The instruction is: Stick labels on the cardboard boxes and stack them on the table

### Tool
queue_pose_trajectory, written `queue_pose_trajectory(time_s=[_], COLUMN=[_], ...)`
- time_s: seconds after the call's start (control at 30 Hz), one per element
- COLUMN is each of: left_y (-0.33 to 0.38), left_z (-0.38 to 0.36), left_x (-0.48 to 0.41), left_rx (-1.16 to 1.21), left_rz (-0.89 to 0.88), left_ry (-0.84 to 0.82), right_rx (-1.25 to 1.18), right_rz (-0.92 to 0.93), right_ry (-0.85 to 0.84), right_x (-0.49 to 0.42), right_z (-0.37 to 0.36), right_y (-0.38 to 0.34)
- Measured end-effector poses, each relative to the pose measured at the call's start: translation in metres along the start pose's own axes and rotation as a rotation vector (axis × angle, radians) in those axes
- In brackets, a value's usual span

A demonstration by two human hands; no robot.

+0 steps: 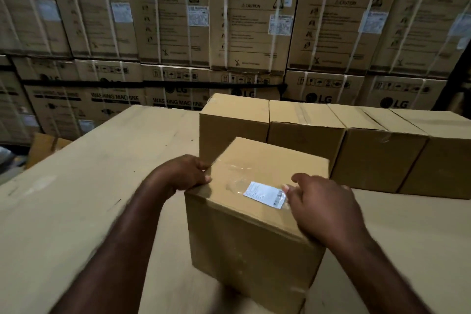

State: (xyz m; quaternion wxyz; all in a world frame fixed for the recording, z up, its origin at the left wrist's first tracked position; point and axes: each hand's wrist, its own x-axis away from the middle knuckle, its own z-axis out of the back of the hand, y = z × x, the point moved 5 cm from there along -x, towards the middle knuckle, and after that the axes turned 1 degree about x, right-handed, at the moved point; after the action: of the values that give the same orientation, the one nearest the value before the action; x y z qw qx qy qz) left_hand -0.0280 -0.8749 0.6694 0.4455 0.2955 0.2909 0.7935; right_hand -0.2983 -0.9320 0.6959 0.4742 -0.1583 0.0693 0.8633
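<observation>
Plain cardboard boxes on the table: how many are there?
5. The front box is gripped by the left hand, with the right hand on top; a row of four stands behind it. More may sit past the right edge.

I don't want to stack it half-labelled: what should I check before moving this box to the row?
1. The label sits on the box top: ok.
2. The label lies flat: cannot tell; the right hand covers its right end.
3. The left hand steadies the box: ok, it grips the top left corner.
4. The right hand is free to lift: not ok, its fingers are at the label.
5. The row has flat tops to stack on: ok.
</observation>
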Motion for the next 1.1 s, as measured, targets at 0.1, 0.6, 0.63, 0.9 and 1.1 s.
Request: queue_pose_trajectory(time_s=[0.1,0.6,0.63,0.9,1.1], left_y=[0.007,0.006,0.005,0.006,0.009], left_z=[0.001,-0.01,-0.01,-0.011,-0.017], left_x=[-0.017,-0.005,-0.005,-0.003,0.007], left_rx=[-0.132,0.108,0.117,0.101,0.11], left_rz=[-0.05,-0.109,-0.103,-0.108,-0.227], left_ry=[0.202,0.536,0.539,0.534,0.43], right_rx=[-0.021,-0.431,-0.445,-0.518,-0.56], right_rz=[0.025,0.34,0.353,0.385,0.358], right_ry=[-0.093,-0.143,-0.127,-0.149,-0.189], right_x=[0.006,-0.066,-0.064,-0.059,-0.063], right_z=[0.023,-0.043,-0.043,-0.041,-0.047], right_y=[-0.021,-0.09,-0.09,-0.091,-0.089])
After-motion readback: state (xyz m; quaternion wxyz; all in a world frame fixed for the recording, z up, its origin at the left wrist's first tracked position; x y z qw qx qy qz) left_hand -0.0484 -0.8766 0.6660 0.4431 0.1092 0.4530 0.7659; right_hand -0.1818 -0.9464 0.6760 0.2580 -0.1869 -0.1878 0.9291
